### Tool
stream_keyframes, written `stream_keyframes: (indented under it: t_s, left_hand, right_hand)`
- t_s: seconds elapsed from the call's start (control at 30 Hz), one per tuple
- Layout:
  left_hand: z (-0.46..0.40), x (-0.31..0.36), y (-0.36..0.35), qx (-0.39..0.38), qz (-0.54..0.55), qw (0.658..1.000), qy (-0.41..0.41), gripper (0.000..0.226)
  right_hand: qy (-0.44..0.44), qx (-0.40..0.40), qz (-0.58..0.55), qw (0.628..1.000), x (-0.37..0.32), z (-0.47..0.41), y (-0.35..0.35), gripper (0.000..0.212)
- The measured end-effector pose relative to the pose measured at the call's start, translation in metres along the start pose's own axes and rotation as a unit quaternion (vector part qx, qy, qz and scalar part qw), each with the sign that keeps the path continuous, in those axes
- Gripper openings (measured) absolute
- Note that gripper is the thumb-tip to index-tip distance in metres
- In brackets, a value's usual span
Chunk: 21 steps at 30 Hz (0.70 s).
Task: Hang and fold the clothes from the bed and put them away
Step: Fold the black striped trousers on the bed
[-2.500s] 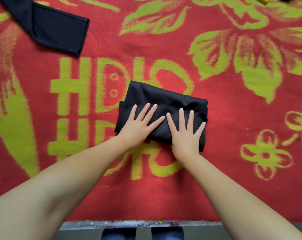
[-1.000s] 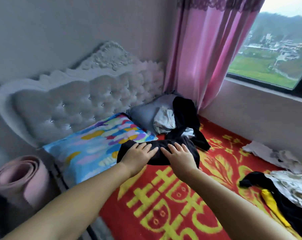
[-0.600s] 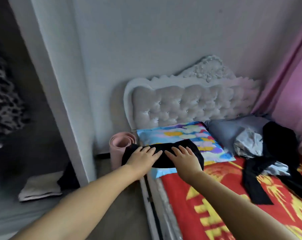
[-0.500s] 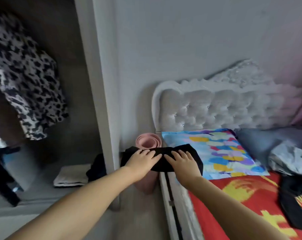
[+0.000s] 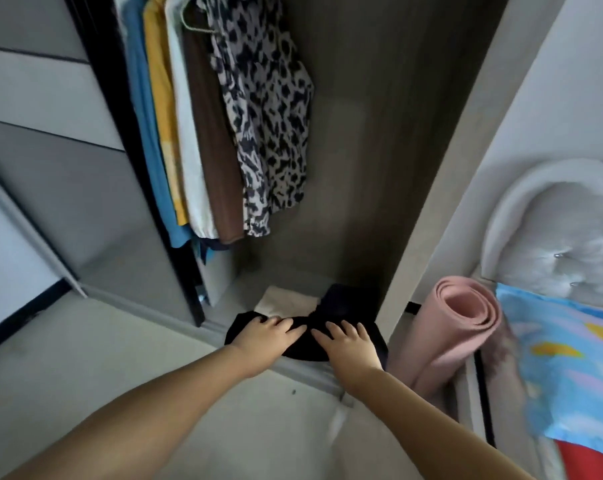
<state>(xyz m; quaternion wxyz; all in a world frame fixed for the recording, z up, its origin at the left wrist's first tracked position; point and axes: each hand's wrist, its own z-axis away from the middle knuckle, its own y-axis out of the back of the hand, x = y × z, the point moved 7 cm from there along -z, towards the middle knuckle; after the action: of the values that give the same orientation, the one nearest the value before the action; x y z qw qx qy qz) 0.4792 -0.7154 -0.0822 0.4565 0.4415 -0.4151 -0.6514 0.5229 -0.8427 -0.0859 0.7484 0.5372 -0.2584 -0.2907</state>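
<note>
We held the folded black garment point(image 5: 301, 342) between both hands at the front edge of the open wardrobe point(image 5: 372, 140), low over its floor. Our left hand point(image 5: 263, 336) lay on the garment's left half and our right hand point(image 5: 346, 342) on its right half, fingers spread on top; we could not see the thumbs, so we could not tell whether they curled under the cloth or merely steadied it.

Just beyond our fingertips lay a folded cream cloth point(image 5: 286, 301), and to its right a dark folded pile point(image 5: 348, 303), both on the wardrobe floor. The garment overlapped the near edges of both in our view; whether it touched them we could not tell.

Right of our right hand stood the wardrobe's side panel point(image 5: 442, 188), near the garment's right end, leaving little room that way. Past the panel a rolled pink mat point(image 5: 459, 327) leaned beside the padded headboard point(image 5: 552, 237) and a bright patterned pillow point(image 5: 566, 368).

Left of our left hand the sill ran to the sliding door frame point(image 5: 161, 188), with open floor between. Above our hands hung clothes point(image 5: 220, 126) on the left, their hems well clear of the garment; the space directly over us and toward the back wall was open.
</note>
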Motion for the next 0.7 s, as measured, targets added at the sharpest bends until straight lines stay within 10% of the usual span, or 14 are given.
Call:
stream_keyframes:
  t_s: [0.7]
  left_hand:
    - [-0.189, -0.17, -0.15, -0.118, 0.107, 0.985, -0.058, 0.078]
  right_hand:
    - [-0.043, -0.169, -0.07, 0.982, -0.014, -0.268, -0.074, 0.085]
